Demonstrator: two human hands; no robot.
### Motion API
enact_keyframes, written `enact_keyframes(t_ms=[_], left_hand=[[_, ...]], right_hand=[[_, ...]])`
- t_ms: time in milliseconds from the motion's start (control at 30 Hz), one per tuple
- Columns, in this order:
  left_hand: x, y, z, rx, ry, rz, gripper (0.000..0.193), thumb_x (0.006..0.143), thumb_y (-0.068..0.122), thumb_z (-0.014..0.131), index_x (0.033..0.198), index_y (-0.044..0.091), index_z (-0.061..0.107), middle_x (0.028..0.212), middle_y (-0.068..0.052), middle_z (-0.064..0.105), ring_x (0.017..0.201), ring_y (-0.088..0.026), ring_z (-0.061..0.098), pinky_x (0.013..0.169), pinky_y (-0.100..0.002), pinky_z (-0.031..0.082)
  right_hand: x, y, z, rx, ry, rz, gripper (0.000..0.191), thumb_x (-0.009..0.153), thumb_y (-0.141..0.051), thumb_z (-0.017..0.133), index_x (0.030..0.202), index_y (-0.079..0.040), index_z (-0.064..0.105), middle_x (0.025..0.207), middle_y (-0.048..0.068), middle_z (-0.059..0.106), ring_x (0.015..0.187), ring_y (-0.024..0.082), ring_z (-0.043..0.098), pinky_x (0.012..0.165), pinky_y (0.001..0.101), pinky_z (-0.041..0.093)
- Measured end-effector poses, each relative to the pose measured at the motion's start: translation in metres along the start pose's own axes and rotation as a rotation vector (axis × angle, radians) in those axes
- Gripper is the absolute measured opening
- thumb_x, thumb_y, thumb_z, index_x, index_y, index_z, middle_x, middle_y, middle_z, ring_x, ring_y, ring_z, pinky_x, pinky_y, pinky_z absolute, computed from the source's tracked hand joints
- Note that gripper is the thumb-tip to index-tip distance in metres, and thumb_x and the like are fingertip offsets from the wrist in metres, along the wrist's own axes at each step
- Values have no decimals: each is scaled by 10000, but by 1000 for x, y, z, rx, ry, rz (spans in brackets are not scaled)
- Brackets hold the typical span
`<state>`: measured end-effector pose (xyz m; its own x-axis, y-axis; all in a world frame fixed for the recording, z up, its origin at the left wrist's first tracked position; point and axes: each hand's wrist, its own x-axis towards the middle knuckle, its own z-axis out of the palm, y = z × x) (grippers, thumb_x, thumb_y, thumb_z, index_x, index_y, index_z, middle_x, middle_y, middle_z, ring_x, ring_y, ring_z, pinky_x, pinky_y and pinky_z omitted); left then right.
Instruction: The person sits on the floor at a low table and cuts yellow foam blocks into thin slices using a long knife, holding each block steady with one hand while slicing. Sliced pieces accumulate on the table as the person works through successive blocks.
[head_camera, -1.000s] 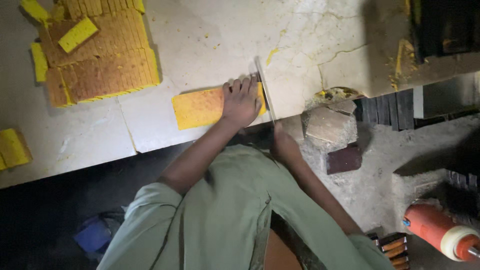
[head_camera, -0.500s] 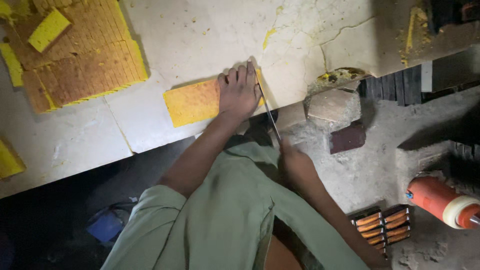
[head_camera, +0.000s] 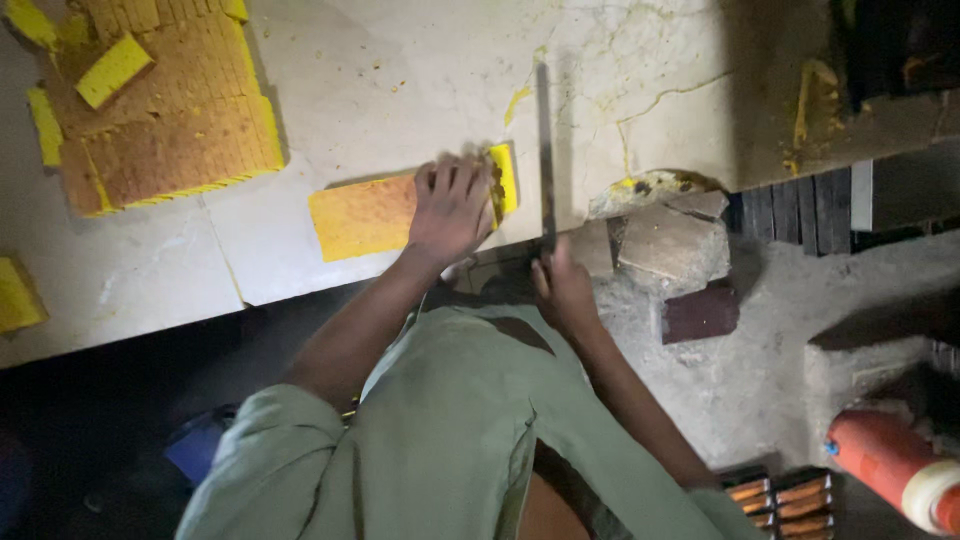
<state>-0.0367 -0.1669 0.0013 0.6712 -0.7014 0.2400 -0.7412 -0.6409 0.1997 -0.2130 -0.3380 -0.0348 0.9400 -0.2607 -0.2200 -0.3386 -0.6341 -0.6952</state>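
My left hand (head_camera: 450, 205) presses flat on a yellow-orange rectangular slab (head_camera: 365, 213) lying on the pale stone worktop (head_camera: 400, 80). A thin yellow strip (head_camera: 505, 178) stands at the slab's right end, partly split off. My right hand (head_camera: 563, 288) grips the handle of a long thin blade (head_camera: 545, 150), which lies across the worktop just to the right of the strip, pointing away from me. My green sleeves and torso fill the lower middle.
A large block of cut yellow-orange pieces (head_camera: 160, 120) sits at the worktop's top left, with another yellow piece (head_camera: 15, 295) at the left edge. Stone blocks (head_camera: 670, 240) and a dark brick (head_camera: 700, 312) lie below the table edge. A red cylinder (head_camera: 890, 465) rests at lower right.
The blade has moved from the slab's right end to just beyond it, leaving a thin strip partly separated. My left hand stays pressed on the slab. The camera has shifted slightly.
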Motion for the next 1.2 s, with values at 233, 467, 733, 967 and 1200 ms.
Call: enact_keyframes(t_ms=[233, 467, 733, 967, 1200], left_hand=[[27, 12, 19, -18, -247, 108, 496, 1014, 302, 539, 1462, 89, 528, 1471, -219, 521, 1384, -439, 462, 1123, -698, 282], [12, -21, 17, -100, -158, -365, 629, 982, 335, 541, 1550, 87, 436, 1575, -208, 400, 1500, -419, 320, 1203, -706, 143], [-9, -18, 19, -66, -135, -274, 714, 949, 411, 524, 1545, 36, 406, 1563, -182, 423, 1470, -397, 321, 1177, -728, 109], [-15, -24, 22, -93, -114, -255, 699, 969, 399, 534, 1537, 5, 431, 1549, -200, 429, 1453, -438, 345, 1174, -757, 121], [-14, -32, 30, -105, -109, -216, 674, 972, 372, 514, 1485, -61, 446, 1546, -243, 441, 1488, -418, 328, 1209, -712, 128]], right_hand=[[-66, 80, -16, 106, -122, 120, 312, 946, -147, 664, 1125, -21, 443, 763, 217, 692, 696, 431, 698, 598, 519, 515], [-52, 50, -10, -94, -247, -51, 451, 899, -170, 697, 1224, -23, 421, 862, 293, 684, 794, 500, 665, 662, 574, 518], [66, -85, 6, -342, -304, 13, 489, 805, -53, 588, 1243, 83, 419, 764, 307, 659, 750, 514, 662, 729, 594, 535], [1, -133, -17, -314, -324, -11, 634, 817, -117, 673, 1351, 51, 377, 899, 332, 680, 850, 526, 662, 757, 594, 521], [-36, -64, 22, -285, -306, 7, 637, 845, -118, 712, 1376, 16, 387, 952, 313, 682, 887, 528, 661, 755, 576, 532]])
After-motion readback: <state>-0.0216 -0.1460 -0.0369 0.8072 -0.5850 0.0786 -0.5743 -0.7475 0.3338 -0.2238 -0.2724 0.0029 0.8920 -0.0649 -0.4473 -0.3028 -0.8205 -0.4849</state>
